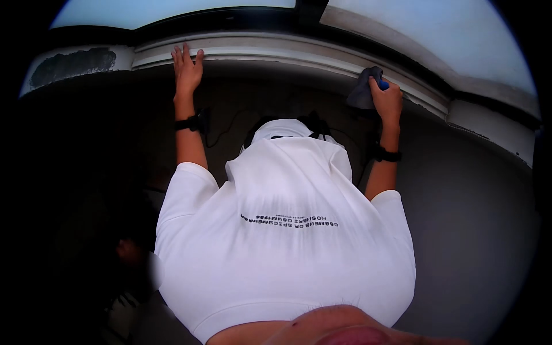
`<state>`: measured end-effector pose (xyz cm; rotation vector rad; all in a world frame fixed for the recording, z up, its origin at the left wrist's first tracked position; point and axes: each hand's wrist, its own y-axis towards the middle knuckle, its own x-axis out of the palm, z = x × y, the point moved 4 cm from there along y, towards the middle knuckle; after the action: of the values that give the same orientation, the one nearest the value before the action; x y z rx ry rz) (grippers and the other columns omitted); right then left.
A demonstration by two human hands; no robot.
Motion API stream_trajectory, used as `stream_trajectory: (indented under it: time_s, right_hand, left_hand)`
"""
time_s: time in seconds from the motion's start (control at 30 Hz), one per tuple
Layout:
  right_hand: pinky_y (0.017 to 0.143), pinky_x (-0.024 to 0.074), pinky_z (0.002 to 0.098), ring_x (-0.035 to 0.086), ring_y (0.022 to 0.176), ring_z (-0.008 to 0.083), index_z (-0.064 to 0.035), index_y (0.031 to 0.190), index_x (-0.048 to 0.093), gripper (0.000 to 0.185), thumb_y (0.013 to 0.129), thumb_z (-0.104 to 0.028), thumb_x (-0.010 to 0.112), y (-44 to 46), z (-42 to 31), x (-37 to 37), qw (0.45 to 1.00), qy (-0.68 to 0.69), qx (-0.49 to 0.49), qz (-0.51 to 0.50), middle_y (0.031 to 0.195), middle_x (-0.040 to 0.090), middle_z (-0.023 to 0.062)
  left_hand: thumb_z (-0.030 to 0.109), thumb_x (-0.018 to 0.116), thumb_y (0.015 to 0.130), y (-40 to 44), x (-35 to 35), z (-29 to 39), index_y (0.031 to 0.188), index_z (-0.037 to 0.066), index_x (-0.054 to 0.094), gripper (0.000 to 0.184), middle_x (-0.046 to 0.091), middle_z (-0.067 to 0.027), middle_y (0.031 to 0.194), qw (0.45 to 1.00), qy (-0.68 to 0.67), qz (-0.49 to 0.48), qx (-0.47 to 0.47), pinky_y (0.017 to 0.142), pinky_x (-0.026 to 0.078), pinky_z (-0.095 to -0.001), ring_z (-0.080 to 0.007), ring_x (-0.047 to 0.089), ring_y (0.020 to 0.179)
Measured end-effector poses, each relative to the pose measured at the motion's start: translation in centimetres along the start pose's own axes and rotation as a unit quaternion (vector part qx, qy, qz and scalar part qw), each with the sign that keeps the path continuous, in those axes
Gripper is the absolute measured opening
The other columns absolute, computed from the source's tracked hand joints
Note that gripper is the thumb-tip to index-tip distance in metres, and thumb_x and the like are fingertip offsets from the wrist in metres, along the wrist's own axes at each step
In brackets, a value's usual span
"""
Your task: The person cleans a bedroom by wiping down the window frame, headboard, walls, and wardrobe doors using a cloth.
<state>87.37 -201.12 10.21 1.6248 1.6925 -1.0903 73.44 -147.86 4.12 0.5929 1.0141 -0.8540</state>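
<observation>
My left hand (188, 72) lies open on the near edge of a white window track (253, 50), its fingers spread over the rail. It holds nothing. Further right along the same sill, my right hand (389, 99) is closed on a grey cloth (361, 93), which hangs down over the sill's near edge. A small bright blue part (383, 85) shows at the fingers of that hand; what it belongs to is hidden. Both wrists wear black bands.
Window glass (172, 12) rises behind the track, with a pale panel (414, 29) at right. A dark rough patch (72, 64) marks the sill's left end. A thin cable (221, 135) hangs below. Blurred skin-coloured shape (129, 251) appears at dark left.
</observation>
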Motion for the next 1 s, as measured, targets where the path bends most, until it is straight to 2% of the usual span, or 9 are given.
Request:
stream_trajectory:
  time_s: [0.13, 0.2, 0.27, 0.37, 0.5, 0.67, 0.77, 0.9, 1.0]
  right_hand:
    - [0.072, 0.0500, 0.0418, 0.067, 0.080, 0.0393, -0.0014, 0.085, 0.071, 0.042, 0.082, -0.043, 0.066, -0.1, -0.4, 0.0, 0.999, 0.031, -0.001, -0.006, 0.077, 0.067, 0.0230]
    - [0.071, 0.0492, 0.0416, 0.066, 0.077, 0.0394, 0.0001, 0.082, 0.069, 0.042, 0.083, -0.042, 0.067, -0.2, -0.6, 0.1, 1.000, 0.029, 0.003, 0.006, 0.076, 0.065, 0.0235]
    - [0.072, 0.0493, 0.0421, 0.066, 0.078, 0.0397, -0.0004, 0.084, 0.070, 0.041, 0.083, -0.041, 0.067, 0.0, -0.4, 0.4, 1.000, 0.026, -0.002, -0.012, 0.077, 0.066, 0.0233]
    - [0.075, 0.0497, 0.0420, 0.065, 0.082, 0.0408, -0.0024, 0.088, 0.071, 0.040, 0.083, -0.042, 0.067, 0.2, 0.0, 0.6, 0.999, 0.042, 0.000, 0.018, 0.082, 0.068, 0.0233]
    - [0.077, 0.0497, 0.0424, 0.065, 0.085, 0.0412, -0.0035, 0.090, 0.072, 0.041, 0.083, -0.044, 0.066, 0.2, 0.0, 0.6, 1.000, -0.002, 0.027, -0.004, 0.085, 0.068, 0.0233]
    - [0.081, 0.0494, 0.0455, 0.065, 0.091, 0.0420, -0.0059, 0.091, 0.073, 0.044, 0.082, -0.048, 0.065, 0.0, -0.5, 0.8, 0.999, -0.025, 0.036, 0.025, 0.089, 0.068, 0.0231]
    - [0.083, 0.0496, 0.0467, 0.064, 0.095, 0.0417, -0.0092, 0.096, 0.073, 0.044, 0.082, -0.049, 0.063, -0.4, -2.5, 0.2, 0.992, -0.110, 0.050, 0.021, 0.094, 0.069, 0.0211]
    - [0.084, 0.0500, 0.0468, 0.063, 0.098, 0.0407, -0.0129, 0.104, 0.073, 0.045, 0.083, -0.051, 0.061, -1.5, -8.8, 0.1, 0.988, -0.146, 0.038, 0.011, 0.101, 0.069, 0.0186]
    - [0.086, 0.0507, 0.0459, 0.064, 0.098, 0.0396, -0.0148, 0.110, 0.071, 0.046, 0.083, -0.050, 0.061, -1.5, -13.3, 2.7, 0.988, -0.145, -0.050, -0.006, 0.107, 0.068, 0.0163]
  left_hand:
    - [0.056, 0.040, 0.097, 0.2, -0.2, 0.5, 0.152, 0.008, 0.024, 0.075, 0.014, -0.0219, 0.158, 1.000, 0.030, 0.007, -0.006, 0.118, 0.013, -0.0492, -0.0384, 0.008, 0.147]
    - [0.051, 0.041, 0.098, 0.5, -0.3, 0.8, 0.151, 0.008, 0.026, 0.070, 0.017, -0.0219, 0.158, 0.999, 0.030, 0.019, 0.034, 0.117, 0.015, -0.0507, -0.0401, 0.011, 0.147]
    - [0.047, 0.042, 0.099, 0.5, -0.2, 0.7, 0.150, 0.010, 0.031, 0.064, 0.019, -0.0210, 0.157, 0.998, 0.001, 0.043, 0.055, 0.116, 0.017, -0.0527, -0.0413, 0.015, 0.146]
    - [0.045, 0.041, 0.099, 1.1, 0.0, 1.0, 0.147, 0.016, 0.039, 0.056, 0.026, -0.0200, 0.155, 0.994, 0.047, 0.037, 0.086, 0.114, 0.023, -0.0531, -0.0414, 0.019, 0.144]
    - [0.044, 0.042, 0.100, 0.7, -0.3, 1.4, 0.146, 0.016, 0.041, 0.055, 0.028, -0.0206, 0.154, 0.994, 0.057, 0.021, 0.093, 0.113, 0.026, -0.0514, -0.0423, 0.023, 0.143]
    - [0.040, 0.047, 0.099, 0.2, -1.1, 2.6, 0.140, 0.013, 0.048, 0.049, 0.036, -0.0211, 0.150, 0.993, 0.023, 0.059, 0.104, 0.110, 0.032, -0.0494, -0.0436, 0.033, 0.138]
    - [0.038, 0.051, 0.098, -0.3, -1.3, 3.2, 0.137, 0.014, 0.051, 0.046, 0.040, -0.0203, 0.146, 0.991, 0.020, 0.079, 0.102, 0.108, 0.037, -0.0467, -0.0416, 0.038, 0.135]
    - [0.037, 0.054, 0.097, -0.3, -1.5, 2.8, 0.134, 0.012, 0.053, 0.045, 0.042, -0.0210, 0.142, 0.990, -0.012, 0.085, 0.108, 0.102, 0.042, -0.0469, -0.0409, 0.044, 0.129]
    - [0.038, 0.055, 0.096, -0.1, -2.0, 2.9, 0.134, 0.010, 0.052, 0.048, 0.044, -0.0213, 0.137, 0.994, -0.018, 0.068, 0.084, 0.101, 0.042, -0.0482, -0.0404, 0.048, 0.123]
